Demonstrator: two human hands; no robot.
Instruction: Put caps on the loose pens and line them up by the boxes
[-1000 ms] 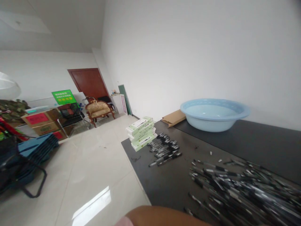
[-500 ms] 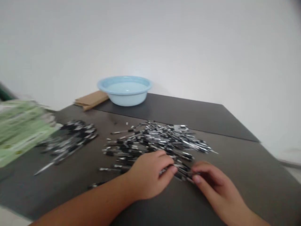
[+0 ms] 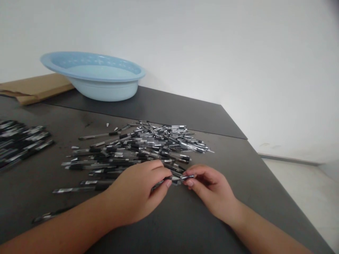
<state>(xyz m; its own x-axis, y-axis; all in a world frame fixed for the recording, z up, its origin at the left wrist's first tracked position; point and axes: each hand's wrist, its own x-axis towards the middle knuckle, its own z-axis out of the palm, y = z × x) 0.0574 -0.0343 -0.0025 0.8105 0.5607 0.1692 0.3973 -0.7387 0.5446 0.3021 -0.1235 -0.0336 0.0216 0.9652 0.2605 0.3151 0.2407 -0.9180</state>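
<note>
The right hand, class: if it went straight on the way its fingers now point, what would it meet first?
Beyond the pen part in its fingertips, the right hand would probably meet the left hand first, at its fingertips. Depth is hard to judge, so it might brush the pen pile instead.

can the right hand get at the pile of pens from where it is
Likely yes: the right hand is just beside the pile of pens, with nothing seen between, though it pinches a thin pen.

A dark table (image 3: 182,225) bears pens (image 3: 159,143), cardboard (image 3: 39,86) and a basin (image 3: 108,91).
</note>
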